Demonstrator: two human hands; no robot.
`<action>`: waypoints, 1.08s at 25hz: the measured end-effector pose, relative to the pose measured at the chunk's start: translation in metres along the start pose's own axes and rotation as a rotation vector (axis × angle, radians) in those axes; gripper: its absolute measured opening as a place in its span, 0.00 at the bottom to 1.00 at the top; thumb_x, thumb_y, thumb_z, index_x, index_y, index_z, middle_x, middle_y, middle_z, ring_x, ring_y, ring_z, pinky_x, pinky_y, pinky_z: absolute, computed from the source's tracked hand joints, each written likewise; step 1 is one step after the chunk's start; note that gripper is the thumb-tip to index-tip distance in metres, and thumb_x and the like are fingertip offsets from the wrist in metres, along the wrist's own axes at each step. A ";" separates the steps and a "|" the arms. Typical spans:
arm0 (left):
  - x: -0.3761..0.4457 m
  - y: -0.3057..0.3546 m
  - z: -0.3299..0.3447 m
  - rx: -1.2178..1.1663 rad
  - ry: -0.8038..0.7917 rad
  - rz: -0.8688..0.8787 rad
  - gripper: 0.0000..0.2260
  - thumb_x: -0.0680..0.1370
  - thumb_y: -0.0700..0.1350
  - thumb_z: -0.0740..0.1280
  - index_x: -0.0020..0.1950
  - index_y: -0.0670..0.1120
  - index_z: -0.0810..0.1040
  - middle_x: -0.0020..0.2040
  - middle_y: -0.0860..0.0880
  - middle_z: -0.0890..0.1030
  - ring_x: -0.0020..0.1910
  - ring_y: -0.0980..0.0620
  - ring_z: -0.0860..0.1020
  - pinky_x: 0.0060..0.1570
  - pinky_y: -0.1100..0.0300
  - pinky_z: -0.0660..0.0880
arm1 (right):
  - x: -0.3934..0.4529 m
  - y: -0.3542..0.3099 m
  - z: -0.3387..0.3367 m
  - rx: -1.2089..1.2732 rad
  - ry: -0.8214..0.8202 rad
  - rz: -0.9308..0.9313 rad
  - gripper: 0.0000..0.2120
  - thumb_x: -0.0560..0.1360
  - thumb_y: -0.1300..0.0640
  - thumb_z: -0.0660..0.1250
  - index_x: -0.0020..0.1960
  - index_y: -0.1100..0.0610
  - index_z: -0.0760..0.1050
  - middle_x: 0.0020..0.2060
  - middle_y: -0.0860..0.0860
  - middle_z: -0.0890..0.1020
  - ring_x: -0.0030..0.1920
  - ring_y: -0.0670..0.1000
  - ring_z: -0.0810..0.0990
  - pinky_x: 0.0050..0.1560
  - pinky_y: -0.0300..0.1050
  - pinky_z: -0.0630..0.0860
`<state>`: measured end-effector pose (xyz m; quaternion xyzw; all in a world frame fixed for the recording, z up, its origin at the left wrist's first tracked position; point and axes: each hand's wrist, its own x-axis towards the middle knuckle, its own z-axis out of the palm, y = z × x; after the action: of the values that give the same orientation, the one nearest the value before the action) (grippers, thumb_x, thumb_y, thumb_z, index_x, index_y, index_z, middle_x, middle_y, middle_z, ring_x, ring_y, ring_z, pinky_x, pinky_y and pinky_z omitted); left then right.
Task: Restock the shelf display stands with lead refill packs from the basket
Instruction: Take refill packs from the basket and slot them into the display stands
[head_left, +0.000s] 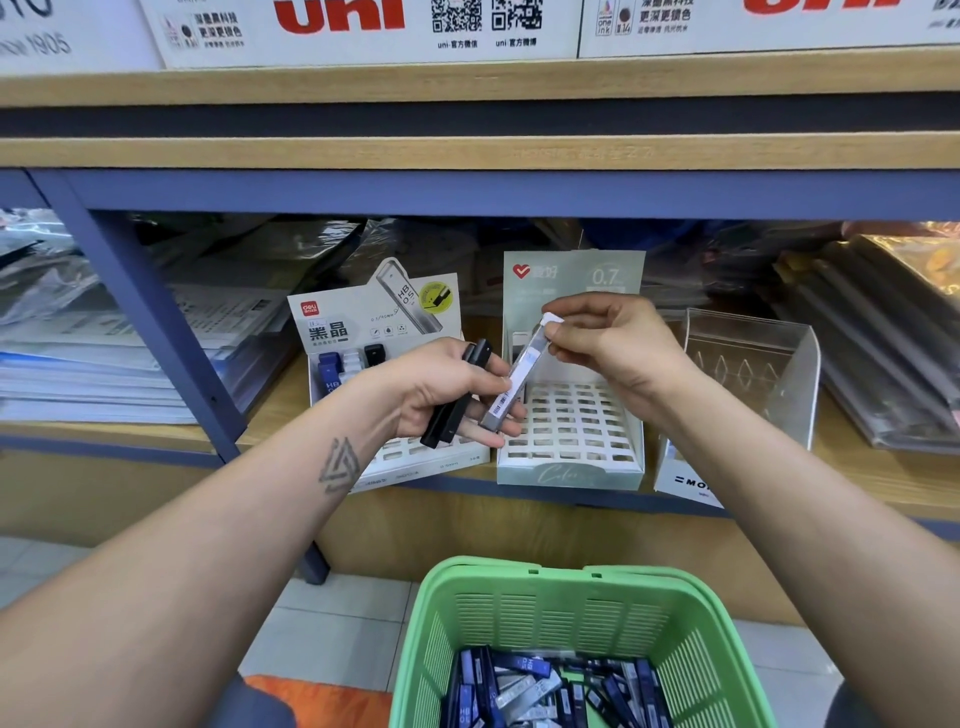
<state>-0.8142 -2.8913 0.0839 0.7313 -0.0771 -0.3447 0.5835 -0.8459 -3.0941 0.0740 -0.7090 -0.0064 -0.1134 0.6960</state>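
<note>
While left grip (447, 389) holds black packs (457, 395) | right grip (613, 338) pinches clear pack (519, 379)

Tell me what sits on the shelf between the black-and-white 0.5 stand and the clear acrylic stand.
In the head view, the pale green 0.7 display stand sits between the 0.5 stand and the clear acrylic stand; most grid slots that show look empty.

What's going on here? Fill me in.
A person is restocking lead refill packs at a shelf. The left hand grips two black packs and the lower end of a clear pack; the right hand pinches that pack's white top end. Both hands are above the 0.7 stand, whose visible slots look empty. The 0.5 stand beside it holds a few packs at its back. The green basket below holds many more.
</note>
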 end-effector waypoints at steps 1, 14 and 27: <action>0.002 0.000 -0.002 0.012 0.009 -0.001 0.05 0.82 0.36 0.65 0.58 0.39 0.74 0.54 0.32 0.83 0.52 0.36 0.84 0.47 0.41 0.82 | 0.001 -0.001 0.000 -0.023 0.014 -0.032 0.08 0.75 0.67 0.74 0.52 0.58 0.84 0.42 0.57 0.86 0.41 0.50 0.84 0.45 0.42 0.80; 0.033 -0.013 0.007 0.475 0.339 0.049 0.09 0.73 0.37 0.73 0.50 0.36 0.77 0.34 0.42 0.80 0.21 0.51 0.70 0.23 0.62 0.65 | 0.003 0.011 0.012 -0.629 0.079 -0.372 0.06 0.76 0.61 0.74 0.52 0.56 0.81 0.44 0.48 0.84 0.47 0.43 0.82 0.46 0.27 0.74; 0.050 -0.024 0.002 0.447 0.378 0.045 0.22 0.71 0.37 0.73 0.64 0.36 0.76 0.41 0.34 0.84 0.29 0.46 0.72 0.29 0.57 0.66 | 0.010 0.026 0.014 -0.914 0.020 -0.516 0.07 0.77 0.62 0.70 0.54 0.56 0.83 0.49 0.50 0.83 0.50 0.54 0.81 0.50 0.56 0.79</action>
<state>-0.7842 -2.9112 0.0416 0.8910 -0.0571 -0.1636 0.4196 -0.8298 -3.0822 0.0501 -0.9146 -0.1240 -0.2791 0.2649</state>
